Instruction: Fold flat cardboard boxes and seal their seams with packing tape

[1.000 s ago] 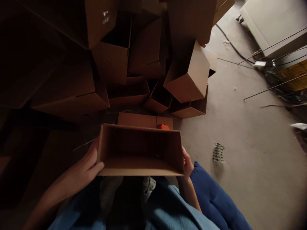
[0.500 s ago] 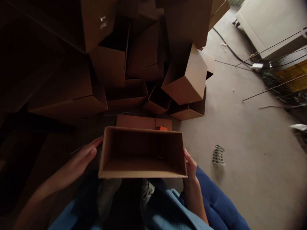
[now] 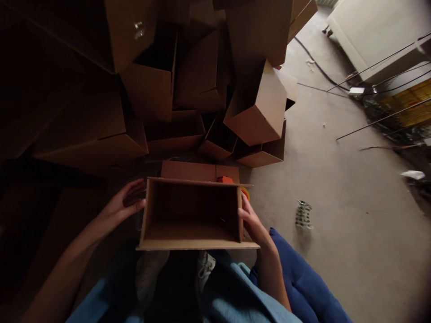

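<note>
A cardboard box (image 3: 198, 245) stands before me with its opening towards me and its inside dark. My right hand (image 3: 254, 222) is on its right side panel, thumb over the panel's edge and fingers along the outside. That panel is bent inward, so the long top and bottom edges stick out past it. At the left side, my left hand (image 3: 126, 204) has its fingers apart, the thumb close against the box wall; whether it touches, I cannot tell. Behind the box, an orange object (image 3: 225, 179) and a yellow ring-shaped edge (image 3: 245, 194) show partly.
Several open cardboard boxes (image 3: 254, 107) are piled ahead and to the left. A blue cushion-like thing (image 3: 296, 278) lies by my right arm. On the concrete floor (image 3: 336, 202) are a small patterned wrapper (image 3: 303, 215), cables and thin rods. A white cabinet (image 3: 377, 36) stands far right.
My right hand has moved left, bending the box's right panel inward and uncovering the yellow edge. My left hand's fingers have spread and its thumb has come nearer the box.
</note>
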The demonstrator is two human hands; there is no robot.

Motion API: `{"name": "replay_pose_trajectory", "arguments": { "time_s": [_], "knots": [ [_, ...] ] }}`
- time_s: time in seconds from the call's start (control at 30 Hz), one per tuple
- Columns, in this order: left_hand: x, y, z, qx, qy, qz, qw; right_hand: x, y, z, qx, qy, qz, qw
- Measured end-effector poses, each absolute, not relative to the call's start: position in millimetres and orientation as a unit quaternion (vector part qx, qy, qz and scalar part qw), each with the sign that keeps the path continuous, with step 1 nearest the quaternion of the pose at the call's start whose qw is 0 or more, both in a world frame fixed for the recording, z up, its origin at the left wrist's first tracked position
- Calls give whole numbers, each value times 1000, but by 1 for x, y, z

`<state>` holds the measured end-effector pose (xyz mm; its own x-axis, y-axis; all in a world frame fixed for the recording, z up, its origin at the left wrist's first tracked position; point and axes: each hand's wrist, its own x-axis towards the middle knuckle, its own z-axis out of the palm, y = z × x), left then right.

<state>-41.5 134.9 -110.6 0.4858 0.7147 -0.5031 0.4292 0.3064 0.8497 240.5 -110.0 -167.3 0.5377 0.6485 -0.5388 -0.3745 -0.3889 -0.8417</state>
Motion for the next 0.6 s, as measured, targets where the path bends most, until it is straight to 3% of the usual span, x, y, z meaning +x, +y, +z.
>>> {"name": "replay_pose_trajectory", "arguments": {
  "time_s": [0.17, 0.6],
  "knots": [
    [-43, 137, -118, 612, 475, 70, 629, 233, -99, -157, -741, -121, 444, 489],
    [-40, 134, -133, 580, 465, 82, 664, 234, -94, -158, -764, -150, 413, 472]
  ]
}}
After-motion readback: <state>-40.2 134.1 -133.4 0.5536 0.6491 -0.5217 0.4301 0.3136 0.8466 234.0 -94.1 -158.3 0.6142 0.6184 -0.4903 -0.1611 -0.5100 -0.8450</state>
